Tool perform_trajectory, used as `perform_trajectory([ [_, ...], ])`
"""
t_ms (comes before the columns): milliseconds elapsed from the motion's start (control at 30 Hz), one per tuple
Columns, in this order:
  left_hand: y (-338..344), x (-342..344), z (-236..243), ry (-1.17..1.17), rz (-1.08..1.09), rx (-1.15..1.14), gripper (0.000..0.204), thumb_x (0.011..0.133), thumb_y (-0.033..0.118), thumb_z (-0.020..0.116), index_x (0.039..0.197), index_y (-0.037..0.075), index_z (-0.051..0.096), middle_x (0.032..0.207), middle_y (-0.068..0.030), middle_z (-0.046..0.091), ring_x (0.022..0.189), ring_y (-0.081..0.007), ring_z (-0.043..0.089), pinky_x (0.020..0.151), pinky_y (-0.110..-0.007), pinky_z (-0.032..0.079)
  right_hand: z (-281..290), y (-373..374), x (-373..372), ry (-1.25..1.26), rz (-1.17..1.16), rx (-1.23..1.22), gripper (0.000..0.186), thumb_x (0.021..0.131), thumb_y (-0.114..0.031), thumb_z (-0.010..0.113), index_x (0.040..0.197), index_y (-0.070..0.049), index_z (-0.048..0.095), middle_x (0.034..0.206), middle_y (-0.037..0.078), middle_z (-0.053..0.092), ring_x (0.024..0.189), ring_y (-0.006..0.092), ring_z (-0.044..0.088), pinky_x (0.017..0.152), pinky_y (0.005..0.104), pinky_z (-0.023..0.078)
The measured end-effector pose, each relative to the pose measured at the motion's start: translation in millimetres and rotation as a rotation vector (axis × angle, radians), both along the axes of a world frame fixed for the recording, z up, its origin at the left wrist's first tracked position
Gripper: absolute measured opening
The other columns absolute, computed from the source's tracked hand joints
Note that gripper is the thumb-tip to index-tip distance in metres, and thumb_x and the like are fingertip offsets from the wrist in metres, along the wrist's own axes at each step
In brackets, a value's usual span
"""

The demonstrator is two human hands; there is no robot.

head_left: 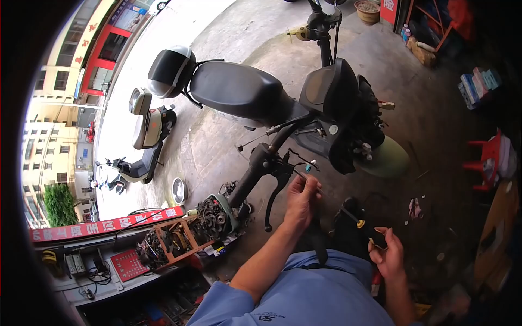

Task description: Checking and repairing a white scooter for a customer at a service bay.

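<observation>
My left hand [303, 198] is closed, pinching thin wires just below the scooter's handlebar. A small teal-and-white connector [309, 166] shows just beyond the fingertips. Beside it are the black brake lever [276, 198] and the dark rubber grip [247, 185]. My right hand [388, 254], lower and to the right, has its fingers curled round what looks like a screwdriver [360, 223]. Its thin shaft and yellow collar stand out, while the dark handle blends into the background. The black scooter [239, 89] stands in front of me with its front panels opened around the steering column.
At the lower left, a workbench [103, 290] carries a wooden tray [182, 239] of greasy parts and a red panel [129, 264]. A metal bowl [179, 190] lies beyond it. Another scooter [144, 141] is parked outside. A red plastic chair [486, 160] stands at right.
</observation>
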State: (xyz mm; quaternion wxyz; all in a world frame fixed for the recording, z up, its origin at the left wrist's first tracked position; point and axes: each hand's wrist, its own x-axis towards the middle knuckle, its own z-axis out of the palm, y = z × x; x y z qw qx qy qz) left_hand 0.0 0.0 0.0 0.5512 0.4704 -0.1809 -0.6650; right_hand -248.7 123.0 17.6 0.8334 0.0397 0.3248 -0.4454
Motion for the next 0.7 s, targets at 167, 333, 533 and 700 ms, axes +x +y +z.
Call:
perform_trajectory([
  [167,7.6,-4.5,5.4,-0.027,-0.009,0.031,0.018,0.092,0.024,0.063,0.088,0.008,0.054,0.082,-0.0036,0.057,0.064,-0.0106,0.052,0.062,-0.025,0.042,19.3,3.5,7.5,0.651,-0.042,-0.156,0.032,0.098,-0.023,0.048,0.119,0.000,0.052,0.084,0.012,0.062,0.049,0.0085,0.044,0.045,0.0210,0.034],
  [333,10.1,2.4,-3.0,0.003,-0.053,0.014,0.024,0.089,0.028,0.066,0.095,0.007,0.056,0.084,-0.0043,0.059,0.068,-0.0115,0.055,0.065,-0.024,0.044,15.9,-6.9,-1.5,0.226,-0.041,0.034,0.031,0.100,-0.026,0.045,0.116,-0.001,0.053,0.084,0.015,0.061,0.048,0.0090,0.043,0.045,0.0226,0.035],
  [533,56.9,71.8,-26.4,-0.348,-0.091,0.260,0.020,0.090,0.024,0.064,0.097,0.006,0.058,0.084,-0.0022,0.060,0.076,-0.0095,0.057,0.069,-0.024,0.047,8.0,-6.1,-6.0,0.386,-0.019,-0.105,0.028,0.097,-0.021,0.048,0.116,-0.002,0.052,0.087,0.009,0.057,0.056,0.0093,0.047,0.051,0.0220,0.039],
  [700,68.8,176.9,-30.3,-0.335,0.342,0.270,0.014,0.089,0.012,0.060,0.101,0.005,0.057,0.082,-0.0015,0.060,0.068,-0.0103,0.057,0.057,-0.025,0.047,-3.4,-1.1,19.2,0.747,-0.181,-0.305,0.034,0.099,-0.032,0.046,0.116,-0.003,0.052,0.078,0.012,0.057,0.046,0.0096,0.042,0.043,0.0226,0.033],
])
